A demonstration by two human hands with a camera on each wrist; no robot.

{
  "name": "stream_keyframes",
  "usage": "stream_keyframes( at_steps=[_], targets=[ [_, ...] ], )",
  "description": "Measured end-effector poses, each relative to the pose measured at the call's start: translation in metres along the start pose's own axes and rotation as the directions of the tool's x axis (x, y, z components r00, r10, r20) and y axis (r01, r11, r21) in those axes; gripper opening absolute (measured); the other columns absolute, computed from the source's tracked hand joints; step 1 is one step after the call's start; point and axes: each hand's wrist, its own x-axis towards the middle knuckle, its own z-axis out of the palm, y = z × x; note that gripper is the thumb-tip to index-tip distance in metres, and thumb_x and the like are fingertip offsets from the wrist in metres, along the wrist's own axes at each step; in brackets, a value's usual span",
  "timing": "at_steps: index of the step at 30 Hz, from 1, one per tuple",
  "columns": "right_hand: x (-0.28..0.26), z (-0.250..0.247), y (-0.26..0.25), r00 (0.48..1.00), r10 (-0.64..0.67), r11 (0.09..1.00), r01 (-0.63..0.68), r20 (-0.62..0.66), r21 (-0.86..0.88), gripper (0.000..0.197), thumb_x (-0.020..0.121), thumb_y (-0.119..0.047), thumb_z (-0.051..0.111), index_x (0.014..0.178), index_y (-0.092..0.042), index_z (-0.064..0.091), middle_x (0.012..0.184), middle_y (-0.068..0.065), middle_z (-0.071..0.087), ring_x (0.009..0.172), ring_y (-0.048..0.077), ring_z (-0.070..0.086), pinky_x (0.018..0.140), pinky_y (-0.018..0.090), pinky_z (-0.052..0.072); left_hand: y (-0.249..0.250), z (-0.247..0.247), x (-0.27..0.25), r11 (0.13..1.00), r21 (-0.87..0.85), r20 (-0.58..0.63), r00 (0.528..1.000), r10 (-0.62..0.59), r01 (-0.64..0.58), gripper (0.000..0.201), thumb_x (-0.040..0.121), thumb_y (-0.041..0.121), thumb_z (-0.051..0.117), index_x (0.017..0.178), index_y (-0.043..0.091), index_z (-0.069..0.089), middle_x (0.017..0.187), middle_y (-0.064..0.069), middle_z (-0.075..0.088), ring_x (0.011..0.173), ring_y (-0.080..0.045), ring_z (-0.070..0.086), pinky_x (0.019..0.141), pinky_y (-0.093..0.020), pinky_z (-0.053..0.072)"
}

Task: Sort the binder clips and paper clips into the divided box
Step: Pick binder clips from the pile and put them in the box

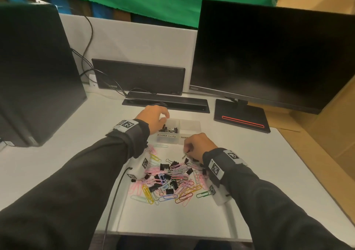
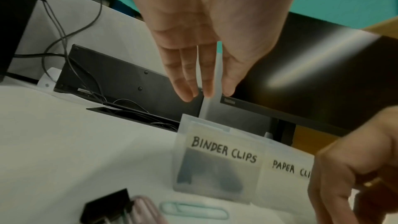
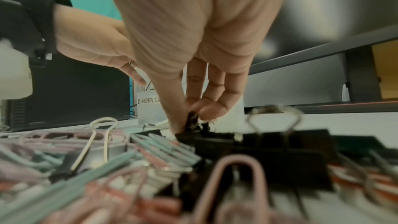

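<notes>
A translucent divided box [image 1: 167,138] carries the labels "BINDER CLIPS" [image 2: 224,150] and "PAPER CLI…". Its left compartment holds several black binder clips [image 1: 169,129]. My left hand [image 1: 164,115] hovers over that compartment with straight fingers [image 2: 189,89] and holds nothing. A mixed pile of coloured paper clips and black binder clips [image 1: 169,179] lies in front of the box. At the pile's far edge my right hand [image 1: 187,151] pinches a small black binder clip [image 3: 191,119]; its silver handle [image 1: 186,155] sticks out below the fingers.
A dark monitor [image 1: 269,57] and its base [image 1: 240,120] stand behind the box at the right. A black computer tower [image 1: 34,73] is at the left, and a cable slot [image 1: 165,102] lies just beyond the box. Cardboard [image 1: 326,127] borders the right. A black cable [image 1: 115,192] runs to the front edge.
</notes>
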Motion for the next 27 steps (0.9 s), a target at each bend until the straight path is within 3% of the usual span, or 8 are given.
stream_keyframes(
  at_steps=[3, 6, 8, 11, 14, 17, 22, 27],
  targets=[
    [0.0, -0.002, 0.0, 0.996, 0.02, 0.997, -0.013, -0.082, 0.078, 0.017, 0.079, 0.001, 0.064, 0.085, -0.009, 0.075, 0.09, 0.006, 0.071, 0.08, 0.019, 0.06, 0.072, 0.021, 0.045, -0.014, -0.009, -0.01, 0.999, -0.034, -0.052, 0.998, -0.026, 0.024, 0.019, 0.094, 0.019, 0.053, 0.106, 0.019, 0.068, 0.129, -0.005, 0.06, 0.119, -0.026, 0.054, 0.102, -0.034, 0.041],
    [0.001, -0.011, -0.001, 0.974, 0.103, 0.945, -0.032, -0.203, 0.326, 0.007, 0.076, -0.004, 0.075, 0.081, -0.009, 0.076, 0.082, 0.003, 0.071, 0.075, 0.014, 0.06, 0.068, 0.015, 0.044, -0.032, -0.015, -0.024, 0.999, 0.03, -0.013, 0.999, -0.035, 0.035, 0.018, 0.092, 0.02, 0.055, 0.103, 0.018, 0.069, 0.121, -0.004, 0.064, 0.111, -0.025, 0.058, 0.096, -0.034, 0.045],
    [0.004, -0.019, -0.002, 0.959, 0.175, 0.839, -0.028, -0.221, 0.544, 0.009, 0.073, -0.006, 0.079, 0.08, -0.009, 0.074, 0.081, 0.005, 0.073, 0.074, 0.015, 0.065, 0.07, 0.016, 0.051, -0.042, -0.017, -0.033, 0.995, 0.084, 0.075, 0.995, -0.069, 0.062, 0.018, 0.091, 0.02, 0.056, 0.103, 0.018, 0.069, 0.118, -0.004, 0.064, 0.106, -0.024, 0.059, 0.091, -0.031, 0.045],
    [0.012, -0.028, -0.007, 0.953, 0.258, 0.559, -0.015, -0.157, 0.829, 0.013, 0.073, 0.002, 0.078, 0.077, -0.007, 0.069, 0.084, 0.014, 0.072, 0.077, 0.025, 0.068, 0.076, 0.031, 0.06, -0.05, -0.015, -0.045, 0.983, 0.154, 0.203, 0.97, -0.132, 0.101, 0.02, 0.091, 0.021, 0.056, 0.105, 0.018, 0.07, 0.118, -0.005, 0.063, 0.103, -0.025, 0.061, 0.088, -0.03, 0.045],
    [0.023, -0.033, -0.015, 0.953, 0.274, 0.428, 0.001, -0.131, 0.904, 0.018, 0.075, 0.008, 0.074, 0.073, -0.008, 0.066, 0.082, 0.015, 0.07, 0.076, 0.026, 0.068, 0.073, 0.03, 0.06, -0.056, -0.009, -0.05, 0.977, 0.174, 0.263, 0.95, -0.165, 0.122, 0.024, 0.09, 0.019, 0.056, 0.11, 0.018, 0.069, 0.121, -0.005, 0.062, 0.106, -0.025, 0.06, 0.092, -0.032, 0.046],
    [0.038, -0.031, -0.024, 0.95, 0.282, 0.452, -0.007, -0.135, 0.892, 0.017, 0.075, 0.007, 0.075, 0.072, -0.008, 0.067, 0.082, 0.015, 0.07, 0.079, 0.027, 0.07, 0.076, 0.035, 0.06, -0.06, -0.002, -0.051, 0.978, 0.17, 0.282, 0.944, -0.169, 0.124, 0.028, 0.09, 0.013, 0.054, 0.115, 0.018, 0.067, 0.128, -0.005, 0.059, 0.114, -0.025, 0.056, 0.098, -0.034, 0.045],
    [0.065, -0.019, -0.039, 0.919, 0.362, 0.584, -0.091, -0.159, 0.807, 0.016, 0.074, -0.002, 0.079, 0.07, -0.015, 0.071, 0.091, 0.014, 0.074, 0.085, 0.028, 0.073, 0.082, 0.042, 0.06, -0.056, 0.005, -0.045, 0.98, 0.16, 0.335, 0.927, -0.169, 0.121, 0.039, 0.089, 0.007, 0.054, 0.124, 0.021, 0.061, 0.128, -0.005, 0.058, 0.114, -0.025, 0.056, 0.095, -0.032, 0.045],
    [0.066, -0.013, -0.05, 0.899, 0.369, 0.785, -0.167, -0.234, 0.596, 0.013, 0.083, -0.013, 0.073, 0.096, -0.011, 0.075, 0.111, 0.009, 0.07, 0.099, 0.026, 0.065, 0.091, 0.037, 0.055, -0.055, 0.01, -0.039, 0.987, 0.148, 0.361, 0.925, -0.119, 0.069, 0.034, 0.085, 0.01, 0.061, 0.115, 0.023, 0.069, 0.118, -0.004, 0.064, 0.103, -0.023, 0.06, 0.087, -0.03, 0.049]
  ],
)
